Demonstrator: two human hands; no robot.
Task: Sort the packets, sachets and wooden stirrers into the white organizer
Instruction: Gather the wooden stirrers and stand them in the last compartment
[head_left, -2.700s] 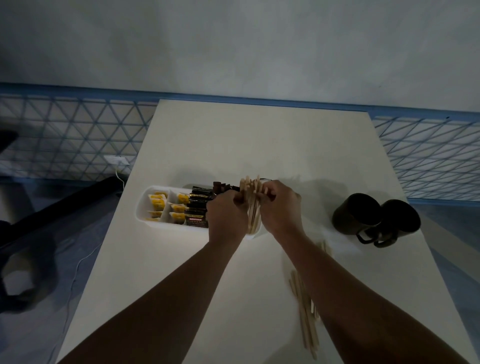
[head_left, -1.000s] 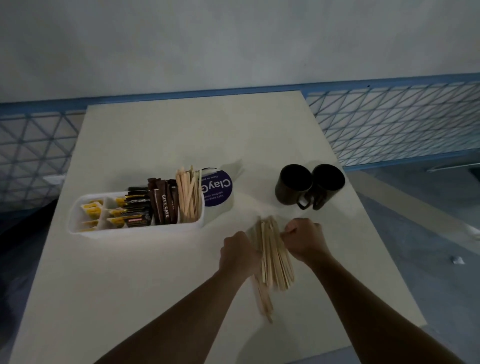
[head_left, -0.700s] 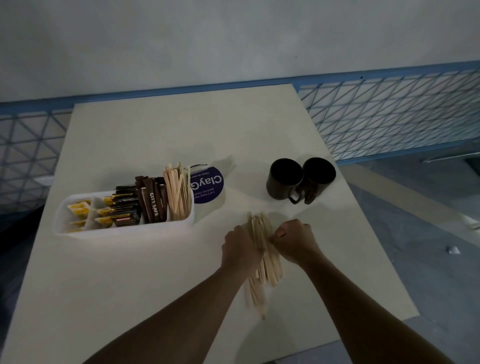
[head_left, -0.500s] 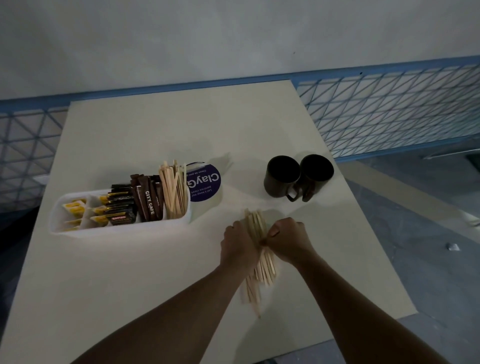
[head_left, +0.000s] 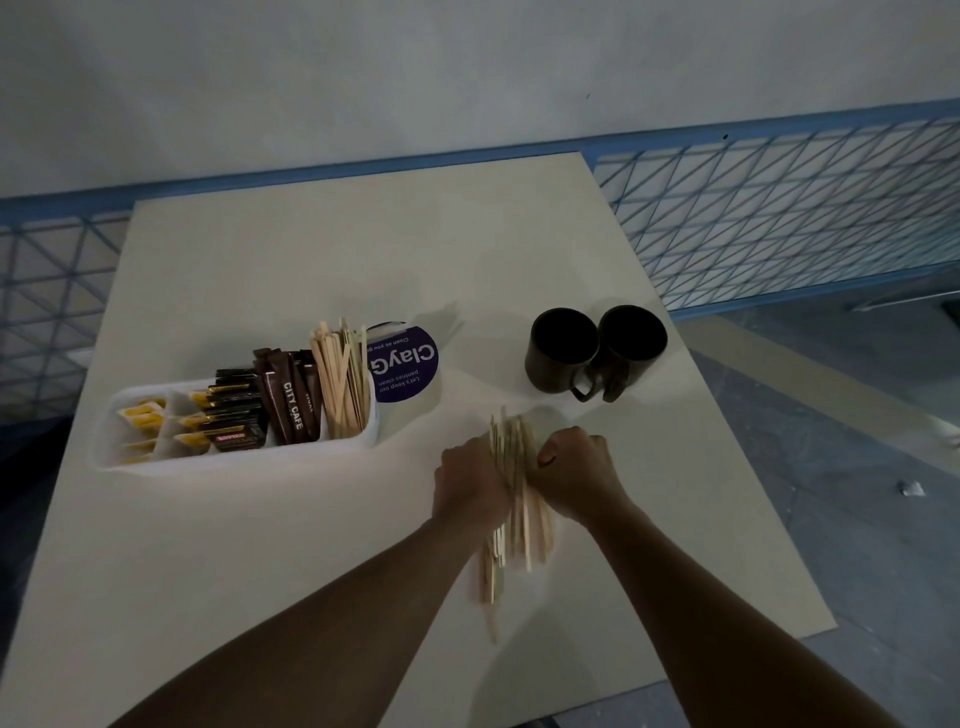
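Observation:
A white organizer (head_left: 228, 460) stands on the left of the table. It holds yellow sachets (head_left: 143, 415), black packets (head_left: 234, 415), brown City Cafe sticks (head_left: 288, 402) and, at its right end, upright wooden stirrers (head_left: 343, 379). To its right, a loose bundle of wooden stirrers (head_left: 511, 499) lies lengthwise on the table. My left hand (head_left: 470, 480) and my right hand (head_left: 574, 470) press against the bundle from either side, fingers curled around it. The bundle's near end is blurred.
Two dark mugs (head_left: 595, 351) stand side by side at the right, just beyond my right hand. A round purple ClayG sticker sign (head_left: 408, 364) leans behind the organizer's right end. The table (head_left: 311, 260) ends close on the right, with a blue mesh fence (head_left: 779, 208) beyond.
My hands left the organizer and came down to the loose stirrers on the table. Over the last second they have squeezed the spread pile into a tighter bundle.

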